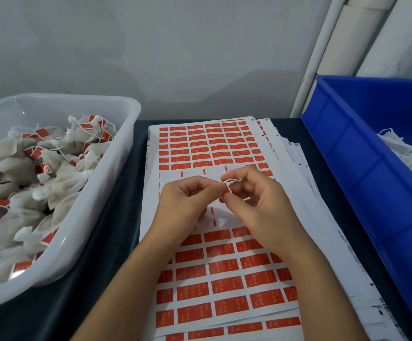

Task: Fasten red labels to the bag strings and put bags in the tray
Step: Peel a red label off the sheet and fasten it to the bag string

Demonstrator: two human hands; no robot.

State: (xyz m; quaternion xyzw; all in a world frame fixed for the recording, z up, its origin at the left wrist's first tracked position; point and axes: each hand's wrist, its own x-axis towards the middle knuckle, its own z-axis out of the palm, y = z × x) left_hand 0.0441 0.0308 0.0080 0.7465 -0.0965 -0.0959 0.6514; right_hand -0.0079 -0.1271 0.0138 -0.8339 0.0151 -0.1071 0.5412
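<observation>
mid-fasten | left hand [187, 200] + right hand [256, 205] pinching red label [227, 190] over string [233, 180], above label sheet [200, 143] for quick peeling | tray [116, 153] close left for drop-off

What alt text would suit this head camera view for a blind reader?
Two hands, left hand and right hand, pinch a red label onto a white string above label sheets. Labelled bags fill a white tray at left; a blue bin stands right.
</observation>
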